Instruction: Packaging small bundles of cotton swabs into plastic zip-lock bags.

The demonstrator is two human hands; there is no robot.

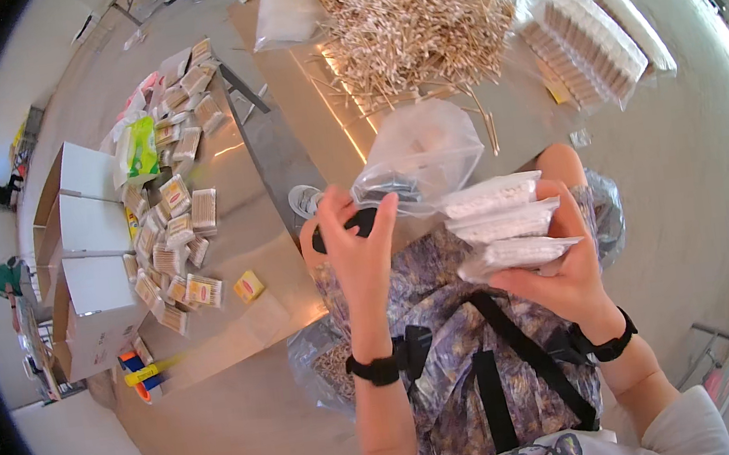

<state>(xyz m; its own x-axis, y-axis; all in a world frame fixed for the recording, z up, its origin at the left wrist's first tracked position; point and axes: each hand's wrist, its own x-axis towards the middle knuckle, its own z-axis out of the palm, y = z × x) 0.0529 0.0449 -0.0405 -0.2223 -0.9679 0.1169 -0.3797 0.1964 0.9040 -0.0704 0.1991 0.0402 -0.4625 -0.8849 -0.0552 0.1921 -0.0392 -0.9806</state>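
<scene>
My right hand is closed around a row of three clear packs of cotton swabs, held over my lap with their white tips showing. Left of it, my left hand has its thumb and fingers spread apart beside the mouth of a clear plastic bag. The thumb appears to touch the bag's near edge; some fingertips are hidden. Between those fingers a black object shows, too covered to name. The bag stands puffed out at the table's near edge, in front of a large heap of loose cotton swabs.
Many small swab packs cover the left metal table, beside an open white carton. A yellow box lies nearer. Bundled swab packs are at the far right. Another person is far left.
</scene>
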